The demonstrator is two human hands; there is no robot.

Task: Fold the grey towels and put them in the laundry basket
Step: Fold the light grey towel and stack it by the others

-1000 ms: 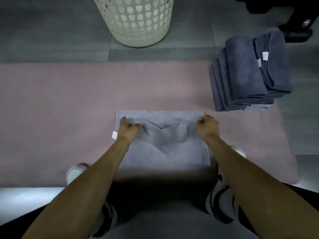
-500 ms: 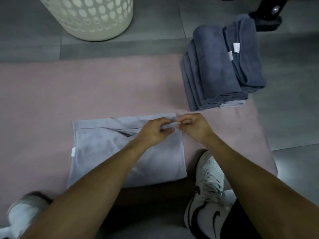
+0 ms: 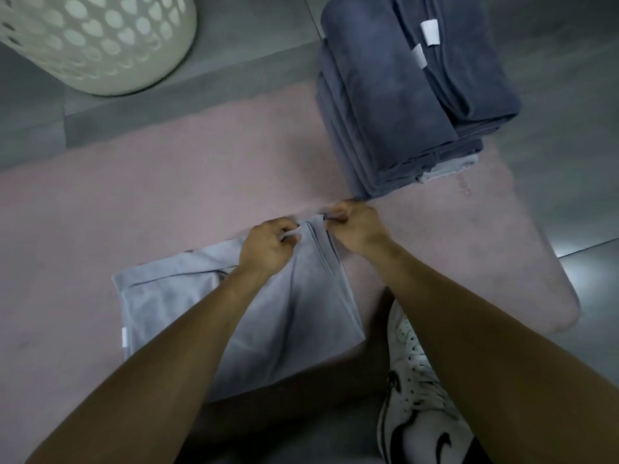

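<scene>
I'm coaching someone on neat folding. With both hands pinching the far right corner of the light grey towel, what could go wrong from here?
1. Both hands, left and right, pinch one corner of the light grey towel; its loose, rumpled layers may fold crooked.
2. The dark towel stack sits very close to the right hand; a swing could topple it.

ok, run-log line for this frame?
step: folding | left hand: pinching light grey towel | right hand: pinching same towel | laundry basket: apart
</scene>
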